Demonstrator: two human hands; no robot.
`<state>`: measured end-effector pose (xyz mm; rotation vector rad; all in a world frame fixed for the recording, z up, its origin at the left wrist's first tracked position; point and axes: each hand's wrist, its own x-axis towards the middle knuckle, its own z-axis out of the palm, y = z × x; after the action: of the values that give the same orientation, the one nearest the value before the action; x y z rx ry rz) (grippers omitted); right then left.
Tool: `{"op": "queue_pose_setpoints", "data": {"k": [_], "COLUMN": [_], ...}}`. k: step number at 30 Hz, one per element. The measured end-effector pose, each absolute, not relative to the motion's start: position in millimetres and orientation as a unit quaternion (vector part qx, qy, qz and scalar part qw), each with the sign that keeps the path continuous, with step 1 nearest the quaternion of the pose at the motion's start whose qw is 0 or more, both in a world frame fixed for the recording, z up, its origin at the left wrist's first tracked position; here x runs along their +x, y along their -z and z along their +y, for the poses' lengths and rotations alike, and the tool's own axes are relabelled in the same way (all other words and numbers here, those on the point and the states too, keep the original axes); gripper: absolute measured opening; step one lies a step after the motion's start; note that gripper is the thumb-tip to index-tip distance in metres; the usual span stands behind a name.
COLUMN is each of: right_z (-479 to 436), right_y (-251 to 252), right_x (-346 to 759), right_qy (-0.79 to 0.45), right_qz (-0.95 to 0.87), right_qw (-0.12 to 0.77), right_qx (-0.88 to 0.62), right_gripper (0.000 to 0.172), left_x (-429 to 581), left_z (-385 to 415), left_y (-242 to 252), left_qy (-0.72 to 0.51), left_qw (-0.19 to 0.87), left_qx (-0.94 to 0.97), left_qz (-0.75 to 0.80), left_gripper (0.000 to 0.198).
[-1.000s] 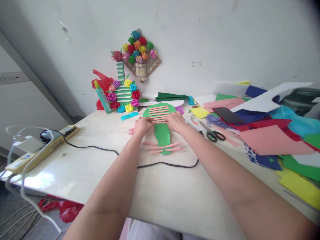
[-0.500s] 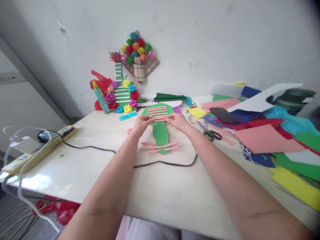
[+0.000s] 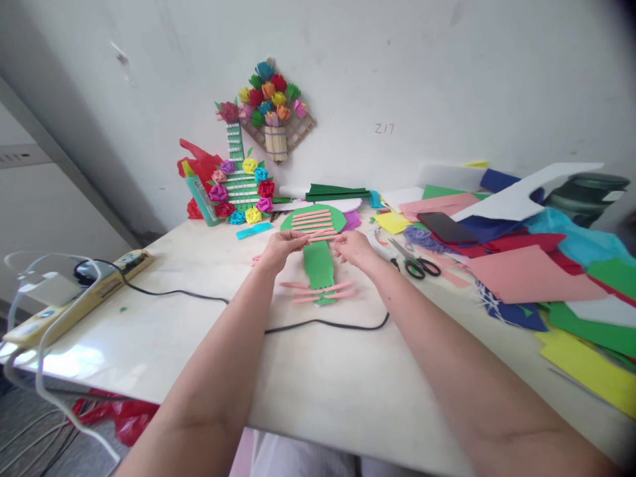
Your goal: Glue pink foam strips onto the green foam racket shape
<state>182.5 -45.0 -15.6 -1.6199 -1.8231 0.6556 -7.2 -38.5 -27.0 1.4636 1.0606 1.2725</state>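
A narrow pink paper strip (image 3: 322, 236) spans the gap between my hands, over a green paper cutout (image 3: 318, 262) with a rounded top and a long neck. My left hand (image 3: 284, 249) pinches the strip's left end. My right hand (image 3: 354, 248) has its fingers closed at the right end, where the strip's tip shows just above the fingertips. Several pink strips (image 3: 312, 217) lie in parallel rows across the round part. Loose pink strips (image 3: 318, 293) rest crosswise on the lower end of the neck.
Scissors (image 3: 416, 265), a phone (image 3: 447, 228) and coloured sheets (image 3: 531, 275) cover the right side. A glue bottle (image 3: 199, 193) leans by a flower-trimmed paper guitar (image 3: 242, 182). A black cable (image 3: 322, 324) crosses the table from a power strip (image 3: 74, 298).
My right hand has shifted slightly lower and to the right, so the strip's right tip shows above its fingers. My left hand stays nearly in place.
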Motion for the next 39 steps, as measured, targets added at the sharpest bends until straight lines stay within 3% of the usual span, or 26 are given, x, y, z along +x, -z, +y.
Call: {"op": "queue_pose_setpoints", "data": {"k": [5, 12, 16, 24, 33, 39], "right_z": [-54, -67, -64, -62, -62, -62], "right_y": [8, -1, 3, 5, 1, 1], "right_x": [178, 174, 175, 185, 190, 189], "right_qy": [-0.335, -0.442, -0.447, -0.488, -0.432, -0.365], "right_qz": [-0.666, -0.633, -0.641, -0.685, -0.765, -0.818], "right_qw": [0.399, 0.421, 0.429, 0.314, 0.169, 0.140], "right_qx": [-0.533, -0.475, -0.454, -0.441, -0.446, -0.421], "right_gripper": [0.033, 0.005, 0.005, 0.016, 0.010, 0.011], "left_x": [-7, -9, -10, -6, -1, 1], "left_z": [-42, -48, -54, -57, -62, -62], "left_y": [22, 17, 7, -3, -7, -6], "left_qy": [-0.446, -0.394, -0.360, -0.222, -0.129, -0.081], "left_qw": [0.486, 0.493, 0.476, 0.327, 0.292, 0.281], "left_qx": [0.626, 0.664, 0.685, 0.785, 0.826, 0.840], "left_qz": [0.417, 0.401, 0.418, 0.477, 0.465, 0.457], "left_gripper": [0.031, 0.027, 0.030, 0.018, 0.016, 0.013]}}
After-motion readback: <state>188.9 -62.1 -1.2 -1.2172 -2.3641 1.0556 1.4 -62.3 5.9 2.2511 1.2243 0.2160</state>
